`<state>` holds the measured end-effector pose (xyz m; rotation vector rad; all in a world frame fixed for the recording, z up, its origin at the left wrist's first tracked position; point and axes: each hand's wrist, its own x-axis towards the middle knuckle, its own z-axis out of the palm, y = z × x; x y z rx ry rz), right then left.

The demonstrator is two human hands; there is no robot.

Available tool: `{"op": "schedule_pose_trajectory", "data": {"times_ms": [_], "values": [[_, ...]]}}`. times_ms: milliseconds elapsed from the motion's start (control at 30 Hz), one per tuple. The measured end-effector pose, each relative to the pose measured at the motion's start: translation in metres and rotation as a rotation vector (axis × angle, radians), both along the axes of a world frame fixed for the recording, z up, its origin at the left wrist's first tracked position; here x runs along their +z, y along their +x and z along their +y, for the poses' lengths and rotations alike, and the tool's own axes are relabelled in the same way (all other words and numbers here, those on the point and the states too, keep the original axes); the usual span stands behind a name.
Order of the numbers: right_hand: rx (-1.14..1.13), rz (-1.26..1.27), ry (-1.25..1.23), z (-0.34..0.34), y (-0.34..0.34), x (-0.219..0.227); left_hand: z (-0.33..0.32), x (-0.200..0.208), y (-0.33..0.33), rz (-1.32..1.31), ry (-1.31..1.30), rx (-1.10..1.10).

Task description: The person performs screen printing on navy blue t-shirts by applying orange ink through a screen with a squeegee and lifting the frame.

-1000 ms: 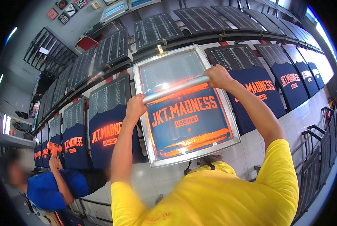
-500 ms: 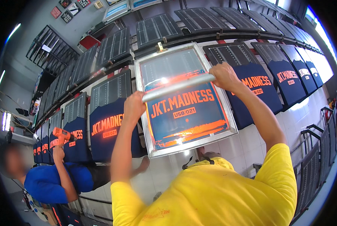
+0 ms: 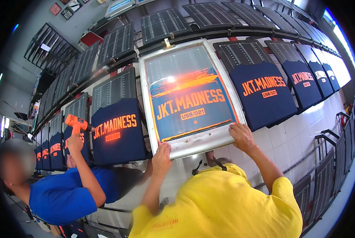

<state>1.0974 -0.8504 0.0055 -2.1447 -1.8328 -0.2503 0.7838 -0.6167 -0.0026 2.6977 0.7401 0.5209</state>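
Observation:
A silver-framed printing screen [image 3: 233, 95] lies over a dark garment at the centre, its clear mesh showing orange lettering and a band of orange ink [image 3: 185, 81] at the far side. Along its near end rests a silver squeegee bar [image 3: 201, 137]. My left hand [image 3: 161, 158] is closed on the frame's near left corner, fingertips on top. My right hand [image 3: 242, 137] is likewise closed at the near right corner. Whether the fingers also press on the squeegee's ends, I cannot tell.
Navy shirts with orange prints [image 3: 260, 87] lie on black boards to both sides. More gridded boards [image 3: 165, 25] form a row behind. On the left, a person in blue [image 3: 62, 194] holds an orange heat gun [image 3: 77, 123] toward a print. Black racks [image 3: 328, 174] stand at right.
The squeegee bar has come from the middle of the screen to its near end. Both hands moved toward me to the near corners. The person's heat gun moved right and upward.

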Motion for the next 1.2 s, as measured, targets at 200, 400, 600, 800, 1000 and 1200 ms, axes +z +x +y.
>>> {"op": "schedule_pose_trajectory", "data": {"times_ms": [200, 400, 600, 800, 1000, 1200], "values": [[-0.046, 0.147, -0.143, -0.010, -0.018, 0.010, -0.014, -0.013, -0.010, 0.089, -0.026, -0.025], [-0.024, 0.308, -0.132, -0.011, -0.017, 0.028, -0.020, 0.010, -0.011, 0.172, -0.085, -0.051], [-0.412, 0.444, 0.320, -0.010, 0.027, -0.018, 0.009, 0.003, -0.022, -0.094, -0.210, 0.157], [-0.709, 0.817, 0.319, 0.003, 0.056, -0.066, 0.033, -0.044, -0.028, -0.219, -0.385, 0.497], [-0.743, 0.840, 0.417, 0.009, 0.066, -0.097, 0.054, -0.068, -0.022, -0.277, -0.338, 0.590], [-0.786, 0.921, 0.399, 0.014, 0.066, -0.086, 0.052, -0.065, -0.014, -0.308, -0.315, 0.643]]}}
